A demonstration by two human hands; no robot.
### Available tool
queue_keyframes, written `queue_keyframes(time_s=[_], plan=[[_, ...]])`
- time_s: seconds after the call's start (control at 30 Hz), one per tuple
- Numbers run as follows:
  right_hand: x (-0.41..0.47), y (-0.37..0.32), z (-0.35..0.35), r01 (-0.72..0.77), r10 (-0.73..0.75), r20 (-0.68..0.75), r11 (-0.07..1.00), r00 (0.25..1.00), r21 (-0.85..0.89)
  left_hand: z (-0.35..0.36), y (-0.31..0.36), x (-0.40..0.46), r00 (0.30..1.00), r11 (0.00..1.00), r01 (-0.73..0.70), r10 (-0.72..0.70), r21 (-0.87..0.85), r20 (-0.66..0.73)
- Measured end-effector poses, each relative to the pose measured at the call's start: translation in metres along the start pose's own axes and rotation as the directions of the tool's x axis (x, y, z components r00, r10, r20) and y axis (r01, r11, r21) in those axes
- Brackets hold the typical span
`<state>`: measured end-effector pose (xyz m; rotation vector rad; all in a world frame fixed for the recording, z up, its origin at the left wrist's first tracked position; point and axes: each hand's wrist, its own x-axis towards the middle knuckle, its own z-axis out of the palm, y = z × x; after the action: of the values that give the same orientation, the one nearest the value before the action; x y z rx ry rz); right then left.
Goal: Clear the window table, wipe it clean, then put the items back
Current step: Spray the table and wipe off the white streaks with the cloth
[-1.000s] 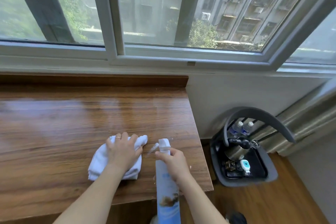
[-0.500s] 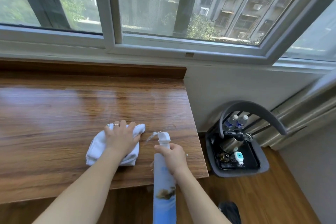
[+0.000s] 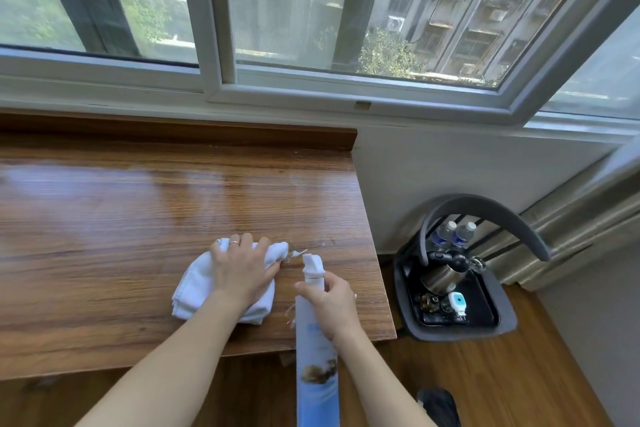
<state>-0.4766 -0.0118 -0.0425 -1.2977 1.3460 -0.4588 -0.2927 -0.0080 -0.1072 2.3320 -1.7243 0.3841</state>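
Glossy wood-grain surface [image 3: 138,218] against a white wall [image 3: 433,177], raised wooden lip along its back edge. Directly above the surface, a wide sliding window [image 3: 311,28] in pale frames, daylit, with trees and an apartment block outside. Right of the surface, wooden floor [image 3: 519,374], grey curtain [image 3: 588,211] and a dark chair [image 3: 485,218] bearing a black tray [image 3: 485,302].

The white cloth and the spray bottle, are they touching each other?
Apart. The head view shows bare wood between the white cloth and the spray bottle.
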Motion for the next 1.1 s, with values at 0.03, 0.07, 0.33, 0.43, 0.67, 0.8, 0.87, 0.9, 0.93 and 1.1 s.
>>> queue_keyframes(time_s=[0.03, 0.07, 0.33, 0.43, 0.67, 0.8, 0.87, 0.9, 0.93, 1.1], plan=[[0.002, 0.002, 0.001, 0.0, 0.0, 0.001, 1.0, 1.0, 0.003, 0.001, 0.008, 0.002, 1.0, 1.0, -0.015, 0.015, -0.02, -0.01], [0.004, 0.004, 0.001, -0.007, 0.007, 0.001, 1.0, 1.0, 0.007, 0.003, 0.017, 0.004, 0.999, 0.999, -0.029, 0.028, -0.034, -0.015], [0.01, 0.003, -0.013, -0.025, 0.023, 0.03, 0.998, 0.999, 0.05, 0.022, 0.031, 0.033, 0.998, 0.999, -0.05, 0.05, -0.002, -0.049], [0.01, 0.004, -0.018, -0.013, 0.011, 0.039, 0.998, 0.999, 0.056, 0.03, 0.034, 0.053, 0.999, 0.999, -0.036, 0.036, 0.03, -0.02], [0.012, 0.013, -0.024, -0.003, 0.0, 0.062, 0.998, 0.998, 0.058, 0.035, 0.036, 0.071, 0.999, 0.998, -0.028, 0.026, 0.052, 0.036], [0.014, 0.013, -0.025, -0.004, 0.002, 0.045, 0.998, 0.999, 0.057, 0.03, 0.035, 0.064, 0.999, 0.999, -0.023, 0.022, 0.032, 0.041], [0.016, 0.012, -0.025, -0.012, 0.01, 0.036, 0.998, 0.999, 0.057, 0.027, 0.034, 0.054, 0.998, 0.999, -0.039, 0.038, 0.026, 0.058], [0.017, 0.012, -0.025, -0.018, 0.016, 0.034, 0.998, 0.999, 0.052, 0.025, 0.033, 0.047, 0.997, 0.999, -0.046, 0.045, 0.017, 0.058], [0.018, 0.011, -0.024, -0.019, 0.018, 0.029, 0.999, 0.999, 0.047, 0.023, 0.033, 0.039, 0.997, 0.999, -0.051, 0.05, 0.005, 0.056], [0.021, 0.007, -0.017, -0.025, 0.024, 0.018, 0.999, 1.0, 0.031, 0.012, 0.03, -0.005, 0.997, 0.997, -0.072, 0.072, -0.005, 0.042]])
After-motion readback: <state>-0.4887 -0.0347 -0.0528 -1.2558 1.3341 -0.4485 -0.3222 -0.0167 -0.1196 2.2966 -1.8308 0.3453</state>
